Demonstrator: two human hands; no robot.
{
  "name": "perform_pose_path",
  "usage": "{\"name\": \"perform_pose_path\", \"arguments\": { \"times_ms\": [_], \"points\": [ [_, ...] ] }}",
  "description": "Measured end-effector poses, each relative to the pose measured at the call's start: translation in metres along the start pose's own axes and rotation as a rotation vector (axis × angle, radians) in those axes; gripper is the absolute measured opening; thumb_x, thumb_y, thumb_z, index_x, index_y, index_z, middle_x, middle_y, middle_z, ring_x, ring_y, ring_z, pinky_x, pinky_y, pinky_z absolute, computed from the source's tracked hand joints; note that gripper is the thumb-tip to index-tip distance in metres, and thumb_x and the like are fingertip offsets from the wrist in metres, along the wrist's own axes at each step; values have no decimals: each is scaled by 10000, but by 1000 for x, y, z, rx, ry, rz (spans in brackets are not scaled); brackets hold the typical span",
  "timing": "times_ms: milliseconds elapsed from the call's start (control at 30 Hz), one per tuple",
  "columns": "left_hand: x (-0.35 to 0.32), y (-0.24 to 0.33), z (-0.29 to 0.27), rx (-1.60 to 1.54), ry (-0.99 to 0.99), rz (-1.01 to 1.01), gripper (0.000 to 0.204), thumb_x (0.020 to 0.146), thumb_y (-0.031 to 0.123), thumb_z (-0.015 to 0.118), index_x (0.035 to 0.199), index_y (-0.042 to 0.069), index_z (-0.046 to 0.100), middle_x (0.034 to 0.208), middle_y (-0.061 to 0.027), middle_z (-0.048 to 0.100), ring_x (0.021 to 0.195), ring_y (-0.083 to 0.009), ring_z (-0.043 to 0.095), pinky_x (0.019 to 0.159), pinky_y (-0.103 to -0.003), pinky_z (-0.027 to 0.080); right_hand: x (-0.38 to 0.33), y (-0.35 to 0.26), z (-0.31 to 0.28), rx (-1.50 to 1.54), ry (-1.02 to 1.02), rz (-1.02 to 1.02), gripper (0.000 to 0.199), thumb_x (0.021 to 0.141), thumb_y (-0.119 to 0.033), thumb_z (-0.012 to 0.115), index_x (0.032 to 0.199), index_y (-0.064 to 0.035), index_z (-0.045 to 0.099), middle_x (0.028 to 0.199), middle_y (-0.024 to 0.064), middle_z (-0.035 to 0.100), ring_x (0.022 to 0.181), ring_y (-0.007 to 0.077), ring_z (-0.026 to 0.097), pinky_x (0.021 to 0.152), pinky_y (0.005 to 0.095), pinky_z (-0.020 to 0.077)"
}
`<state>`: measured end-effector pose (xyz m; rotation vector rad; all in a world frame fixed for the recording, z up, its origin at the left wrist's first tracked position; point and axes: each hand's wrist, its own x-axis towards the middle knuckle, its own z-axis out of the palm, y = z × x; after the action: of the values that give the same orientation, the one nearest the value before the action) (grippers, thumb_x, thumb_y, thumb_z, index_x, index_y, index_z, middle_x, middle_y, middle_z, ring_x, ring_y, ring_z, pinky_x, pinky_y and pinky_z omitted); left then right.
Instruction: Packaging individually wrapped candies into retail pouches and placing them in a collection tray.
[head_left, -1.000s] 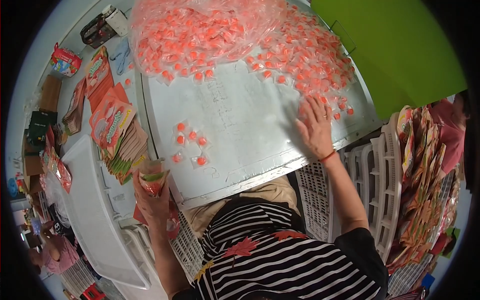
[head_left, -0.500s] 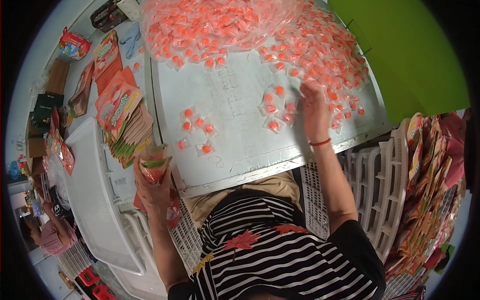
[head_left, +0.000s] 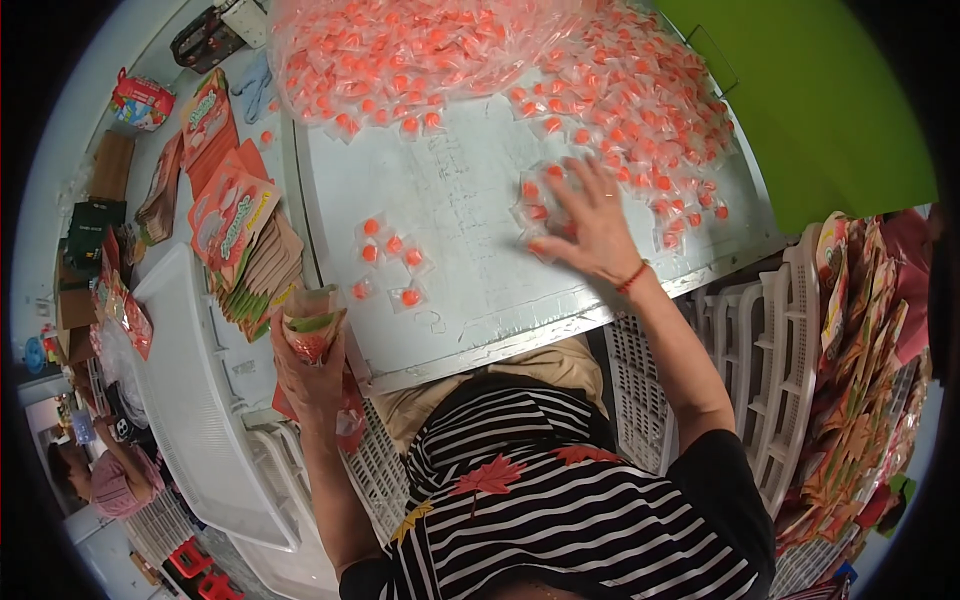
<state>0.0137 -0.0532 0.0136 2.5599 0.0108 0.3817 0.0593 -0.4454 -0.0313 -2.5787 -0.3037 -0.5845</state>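
At far left I see the stack of flat red-and-green printed pouches (head_left: 245,240) fanned out on the white side surface, close to its edge; a nudge from the left elbow could, I judge, slide them off.

My left hand (head_left: 310,375) is curled tight around an upright red-and-green printed pouch (head_left: 312,330), mouth up, held just off the near edge of the pale grey tabletop (head_left: 470,250). If the mouth is not kept open, pieces could miss it and fall into the white plastic crates (head_left: 385,480) below.

Five small clear sachets with orange centres (head_left: 388,262) lie loose between the hands.

My right hand (head_left: 590,225) lies flat, fingers spread, pressing on a few sachets at the fringe of the big heap of orange-centred sachets (head_left: 500,70). Risk: a sweep drags too many or pushes some over the near edge.
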Motion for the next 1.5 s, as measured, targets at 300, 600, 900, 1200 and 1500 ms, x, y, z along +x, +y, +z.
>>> {"name": "perform_pose_path", "arguments": {
  "times_ms": [300,600,900,1200,1500],
  "points": [
    [-8,-3,2,46,26,23,784,708,152,790,1355,42,361,1251,-222,515,1143,-409,508,957,-458,410,13,-91,81,66,-80,-151,461,743,-402,693,1100,-129,590,1191,138,478,1192,379,406,913,521,356],
    [0,4,-9,17,52,-3,765,716,148,785,1350,36,372,1252,-233,512,1144,-414,507,958,-461,406,36,-85,82,52,81,-144,421,788,-306,644,1164,-129,575,1239,174,488,1244,396,388,998,558,310],
    [-3,-5,1,28,30,40,794,701,148,790,1357,41,356,1264,-224,503,1137,-412,510,950,-469,416,20,42,46,-454,144,282,531,900,-322,530,1304,13,451,1360,244,429,1275,427,371,1058,511,292],
    [1,-10,-3,92,80,67,787,714,134,783,1373,54,360,1207,-238,544,1105,-390,551,927,-424,441,19,48,17,844,405,596,370,989,-266,407,1202,16,519,1187,146,582,1139,274,537,986,390,411],
    [-5,-6,-4,17,31,-27,782,709,155,785,1355,43,360,1265,-220,507,1156,-409,502,962,-457,412,26,47,3,896,225,639,348,993,-284,416,1144,-10,569,1114,102,609,1026,240,590,908,340,454]
  ]
}}
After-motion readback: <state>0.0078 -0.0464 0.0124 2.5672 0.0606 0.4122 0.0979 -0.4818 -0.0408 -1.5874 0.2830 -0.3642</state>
